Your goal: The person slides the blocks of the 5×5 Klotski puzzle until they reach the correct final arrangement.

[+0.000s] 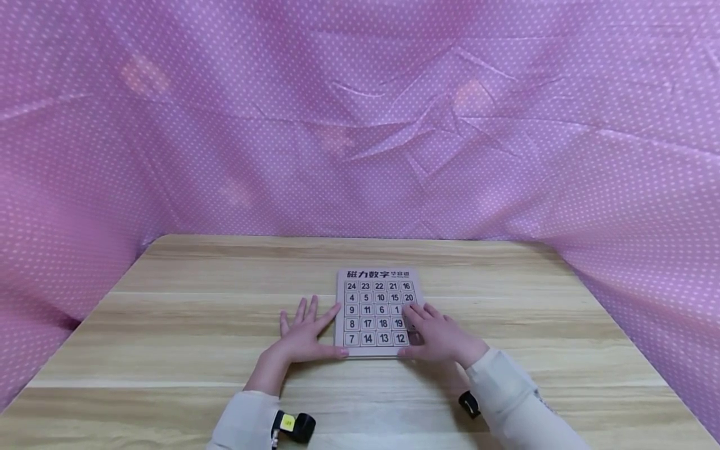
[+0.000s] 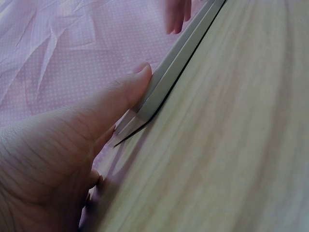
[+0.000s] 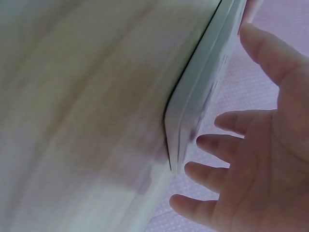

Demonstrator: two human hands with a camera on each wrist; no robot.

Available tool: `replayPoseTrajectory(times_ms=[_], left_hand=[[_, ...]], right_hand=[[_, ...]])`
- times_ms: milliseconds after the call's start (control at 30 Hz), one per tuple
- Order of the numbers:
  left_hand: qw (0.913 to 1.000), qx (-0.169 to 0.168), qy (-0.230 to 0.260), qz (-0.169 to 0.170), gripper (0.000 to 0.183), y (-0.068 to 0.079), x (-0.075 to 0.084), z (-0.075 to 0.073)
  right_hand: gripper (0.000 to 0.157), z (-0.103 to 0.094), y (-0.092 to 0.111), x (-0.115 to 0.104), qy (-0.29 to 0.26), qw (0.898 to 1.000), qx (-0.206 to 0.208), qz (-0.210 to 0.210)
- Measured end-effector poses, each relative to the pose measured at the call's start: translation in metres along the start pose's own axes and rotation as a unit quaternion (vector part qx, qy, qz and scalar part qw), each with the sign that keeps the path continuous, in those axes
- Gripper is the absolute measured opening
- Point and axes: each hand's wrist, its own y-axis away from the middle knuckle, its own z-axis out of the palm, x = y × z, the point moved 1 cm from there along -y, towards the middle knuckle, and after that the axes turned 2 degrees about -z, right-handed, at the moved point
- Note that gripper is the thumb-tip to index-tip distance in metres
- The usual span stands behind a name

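A number sliding puzzle [image 1: 367, 352], a flat pale board with rows of numbered tiles and dark lettering along its top, lies on the wooden table. At its left edge is my left hand [image 1: 304, 341], fingers spread and fairly straight, index fingertip at the side and thumb at the lower left corner. In the left wrist view that thumb [image 2: 120, 89] rests along the puzzle's edge [image 2: 164, 82]. My right hand [image 1: 441, 336] reaches over the right column, covering some tiles there. The right wrist view shows its fingers [image 3: 210, 176] extended and apart beside the board's corner [image 3: 181, 130].
The wooden table [image 1: 169, 325] spreads out around the puzzle. A pink polka-dot cloth [image 1: 360, 125] hangs behind it and down both sides. Each wrist carries a small black camera, the left one [image 1: 304, 427] with a yellow label next to it.
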Motion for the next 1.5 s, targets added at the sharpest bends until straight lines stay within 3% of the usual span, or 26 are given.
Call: replayPoseTrajectory(times_ms=[400, 1100, 1500], left_hand=[[1.0000, 0.003, 0.000, 0.004, 0.094, -0.001, 0.000, -0.002], [1.0000, 0.003, 0.002, 0.006, 0.095, -0.002, -0.003, -0.002], [1.0000, 0.005, 0.000, 0.007, 0.094, -0.001, -0.001, 0.000]], right_hand=[[0.086, 0.003, -0.002, 0.002, 0.000, 1.000, -0.002, 0.015], [0.084, 0.002, 0.020, -0.016, 0.015, 1.000, -0.010, -0.009], [0.081, -0.002, 0.011, -0.030, 0.029, 0.999, -0.019, -0.029]])
